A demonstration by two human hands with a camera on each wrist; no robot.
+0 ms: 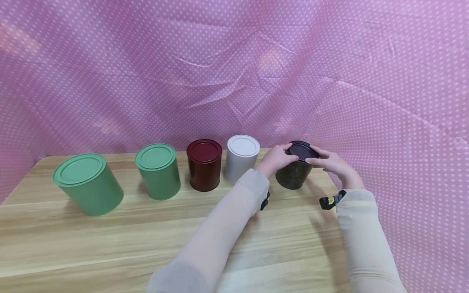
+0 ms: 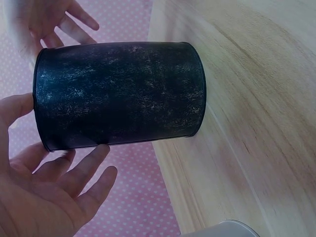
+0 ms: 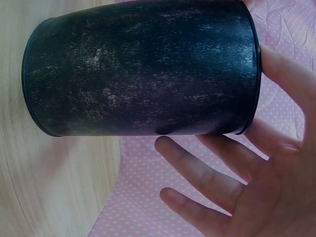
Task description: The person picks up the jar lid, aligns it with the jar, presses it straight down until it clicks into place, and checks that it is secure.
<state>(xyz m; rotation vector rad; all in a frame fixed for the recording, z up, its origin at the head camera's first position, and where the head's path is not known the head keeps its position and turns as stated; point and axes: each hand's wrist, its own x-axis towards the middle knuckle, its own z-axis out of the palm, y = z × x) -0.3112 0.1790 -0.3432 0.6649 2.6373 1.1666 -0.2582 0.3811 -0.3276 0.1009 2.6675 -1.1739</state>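
A black can (image 1: pixel 294 174) with worn, speckled sides stands on the wooden table at the right end of the row. Its black lid (image 1: pixel 302 150) is on. From the left, my left hand (image 1: pixel 277 158) holds the can's top, thumb at the lid's edge; in the left wrist view its other fingers (image 2: pixel 85 170) spread along the side. My right hand (image 1: pixel 334 163) holds the opposite side of the top, thumb at the rim. The right wrist view shows two lower fingers (image 3: pixel 200 175) extended off the black can (image 3: pixel 143 69).
Left of the black can stand a white can (image 1: pixel 242 156), a dark red can (image 1: pixel 204 165), a green can (image 1: pixel 158 173) and a wider green can (image 1: pixel 89 185), all lidded. Behind the wooden table (image 1: pixel 110 252) hangs a pink dotted cloth (image 1: pixel 220 81), which also runs along the right side.
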